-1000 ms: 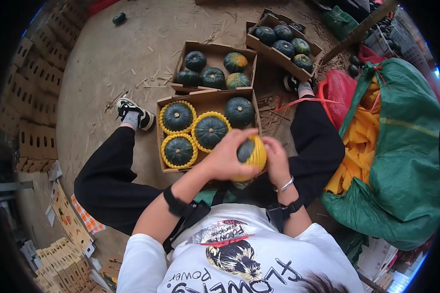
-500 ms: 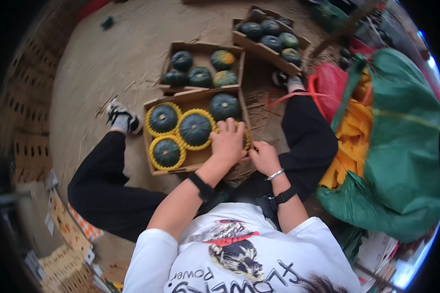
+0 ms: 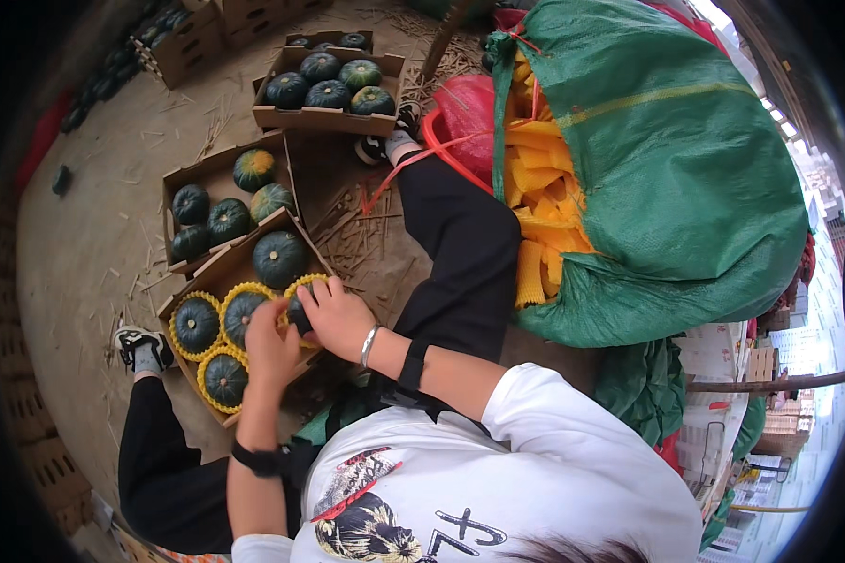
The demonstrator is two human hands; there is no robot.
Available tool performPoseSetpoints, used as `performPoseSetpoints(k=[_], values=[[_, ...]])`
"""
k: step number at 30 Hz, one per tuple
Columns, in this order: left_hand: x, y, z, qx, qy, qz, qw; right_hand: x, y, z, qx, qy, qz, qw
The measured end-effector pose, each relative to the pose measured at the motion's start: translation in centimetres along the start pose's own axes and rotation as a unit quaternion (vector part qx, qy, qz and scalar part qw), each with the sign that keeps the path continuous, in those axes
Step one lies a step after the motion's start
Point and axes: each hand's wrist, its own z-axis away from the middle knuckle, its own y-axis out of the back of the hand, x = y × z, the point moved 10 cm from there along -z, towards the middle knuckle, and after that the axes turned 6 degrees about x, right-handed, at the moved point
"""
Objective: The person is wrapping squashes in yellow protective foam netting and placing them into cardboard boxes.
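While you're crouched over the near box (image 3: 218,281), both your hands are on one squash (image 3: 299,314) in a yellow foam net, right at the box's front right corner. Only the one head view here, so that's all there is to go on. Your right hand (image 3: 340,317) is curled over the squash from the right, fingers (image 3: 320,293) wrapped across its top, and your left hand (image 3: 270,349) is cupped against it from the near side, so it's a two-handed hold, both hands closed snug on the squash. I can't tell if it's already resting on the box floor or a hair above it, your hands cover the bottom. Three more netted squashes (image 3: 197,324) sit in the same box, packed touching each other, plus one bare squash (image 3: 280,258) at the far end with no net on it. My read is you're at the seating step, getting this one into its slot beside the others. The next move looks like it calls for pushing it down level and close against its neighbour without rucking the net up, then letting go clean. Behind that there's a second box (image 3: 223,164) of bare squashes and a third box (image 3: 321,117) further off. The green sack (image 3: 685,169) to your right is stuffed with spare yellow nets (image 3: 545,216), near your right knee. Straw's scattered all over the floor (image 3: 94,253).
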Motion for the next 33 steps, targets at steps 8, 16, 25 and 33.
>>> performPoseSetpoints(k=[8, 16, 25, 33], values=[[2.7, 0.5, 2.6, 0.007, -0.145, -0.074, 0.987, 1.9, 13.2, 1.5, 0.103, 0.043, -0.12, 0.986], [0.1, 5.8, 1.2, 0.093, -0.023, 0.023, 0.995, 31.8, 13.0, 21.1, -0.04, -0.461, 0.194, 0.865], [2.9, 2.2, 5.5, -0.175, 0.119, 0.366, 0.906, 14.2, 19.7, 9.6, 0.114, -0.305, -0.218, 0.92], [6.6, 1.7, 8.0, -0.293, 0.146, 0.451, 0.831, -3.1, 5.1, 4.3, -0.204, -0.129, -0.567, 0.788]])
